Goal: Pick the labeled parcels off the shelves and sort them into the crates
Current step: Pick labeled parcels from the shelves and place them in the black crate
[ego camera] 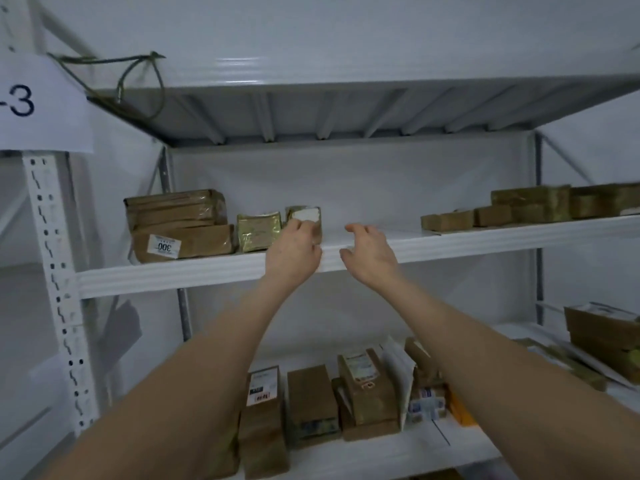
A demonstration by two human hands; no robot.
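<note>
Sorting seems far from done: left hand (294,252) lays bent fingers (300,226) on the small parcel (306,213) on the middle shelf (207,270) (grip unclear), right hand (369,252) hovers loosely spread, empty; many parcels (183,242) remain shelved, crates unseen.

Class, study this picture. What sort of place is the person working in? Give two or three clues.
Probably a parcel storeroom or small warehouse. Clues: white metal shelving on a slotted upright, taped brown parcels, one labelled 300, and a paper sign ending in 3.
</note>
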